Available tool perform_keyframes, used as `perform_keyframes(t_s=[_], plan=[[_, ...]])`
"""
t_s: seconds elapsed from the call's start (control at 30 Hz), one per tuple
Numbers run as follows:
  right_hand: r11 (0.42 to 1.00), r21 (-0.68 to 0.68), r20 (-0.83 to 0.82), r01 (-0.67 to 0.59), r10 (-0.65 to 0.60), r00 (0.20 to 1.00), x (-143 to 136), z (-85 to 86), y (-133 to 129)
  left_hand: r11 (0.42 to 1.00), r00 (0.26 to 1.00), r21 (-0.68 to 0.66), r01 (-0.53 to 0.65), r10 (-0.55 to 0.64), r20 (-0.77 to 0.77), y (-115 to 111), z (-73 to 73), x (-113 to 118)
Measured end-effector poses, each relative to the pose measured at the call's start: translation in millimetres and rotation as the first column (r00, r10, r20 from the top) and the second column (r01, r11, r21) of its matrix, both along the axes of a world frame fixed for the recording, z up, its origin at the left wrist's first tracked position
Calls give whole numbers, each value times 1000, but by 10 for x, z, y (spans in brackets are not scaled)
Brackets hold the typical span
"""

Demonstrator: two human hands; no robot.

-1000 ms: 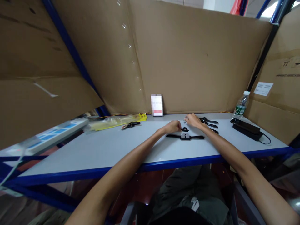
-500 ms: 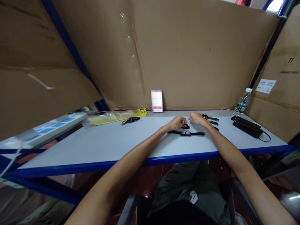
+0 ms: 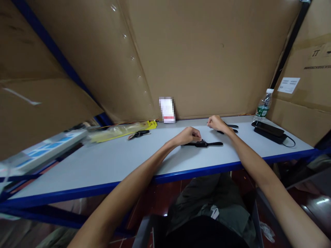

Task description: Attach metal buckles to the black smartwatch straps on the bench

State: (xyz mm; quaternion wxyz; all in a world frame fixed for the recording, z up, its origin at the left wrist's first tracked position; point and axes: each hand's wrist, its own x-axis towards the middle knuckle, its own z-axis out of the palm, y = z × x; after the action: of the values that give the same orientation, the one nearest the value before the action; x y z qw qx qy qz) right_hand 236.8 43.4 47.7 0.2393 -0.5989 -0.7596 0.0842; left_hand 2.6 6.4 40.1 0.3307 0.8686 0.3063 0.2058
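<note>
Two-handled black tool (image 3: 216, 144): flat on surface (image 3: 144, 155), handles out to either side. Left grip (image 3: 189, 135): fingertips pinching small black part (image 3: 203, 141) at tool's middle. Right grip (image 3: 216, 123): fingers curled; contents, if any, cannot be told. Handling, judged: rigid, sturdy, modest weight; smooth handles perhaps slippery; best taken by both handles or central body. Outward: similar black-handled tools (image 3: 232, 126) beside right grip. Writing: bottle (image 3: 265, 101), green label, brand illegible; carton (image 3: 310, 91), white label (image 3: 289, 85), print too small.
</note>
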Motion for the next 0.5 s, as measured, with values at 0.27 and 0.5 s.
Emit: perform_keyframes(t_s=[0.27, 0.5], plan=[[998, -29, -16, -58, 58, 998, -48, 37, -56, 999, 1000, 34, -6, 6, -1, 51, -34, 14], [991, -112, -165, -75, 56, 985, -98, 67, -102, 995, 999, 92, -36, 39, -30, 85, -45, -25]])
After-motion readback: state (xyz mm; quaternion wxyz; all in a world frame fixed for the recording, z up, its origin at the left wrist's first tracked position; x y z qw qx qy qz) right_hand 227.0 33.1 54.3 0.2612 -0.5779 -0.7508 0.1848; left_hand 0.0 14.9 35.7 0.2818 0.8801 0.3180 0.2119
